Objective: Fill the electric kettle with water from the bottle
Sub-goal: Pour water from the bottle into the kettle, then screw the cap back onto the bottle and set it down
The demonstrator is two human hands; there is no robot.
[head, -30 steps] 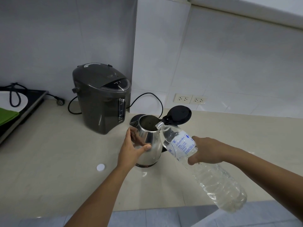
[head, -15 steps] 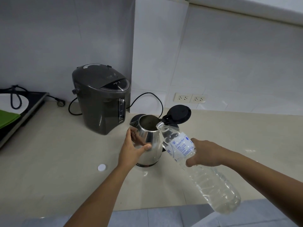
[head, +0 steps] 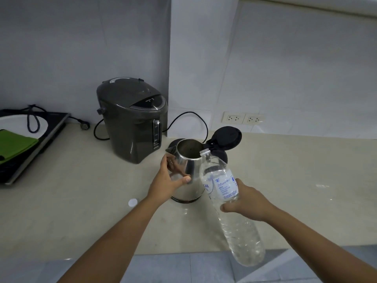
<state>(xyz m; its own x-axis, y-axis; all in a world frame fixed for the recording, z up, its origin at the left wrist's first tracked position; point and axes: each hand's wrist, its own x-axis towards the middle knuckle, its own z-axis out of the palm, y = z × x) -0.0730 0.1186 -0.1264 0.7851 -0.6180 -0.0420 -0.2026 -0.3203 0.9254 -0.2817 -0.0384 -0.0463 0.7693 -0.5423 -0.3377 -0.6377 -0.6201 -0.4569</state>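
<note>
On tabletop: left hand grips kettle, lid up; right hand clasps bottle, mouth at rim. Next: tip further to pour.

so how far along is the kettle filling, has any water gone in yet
Done: the kettle's lid stands open and the bottle is uncapped; a white cap lies on the counter. In hand: the left hand steadies the kettle while the right hand tilts the bottle, neck at the rim. Left: the pour itself; no stream is visible, and the water sits at the bottle's low end.
</note>
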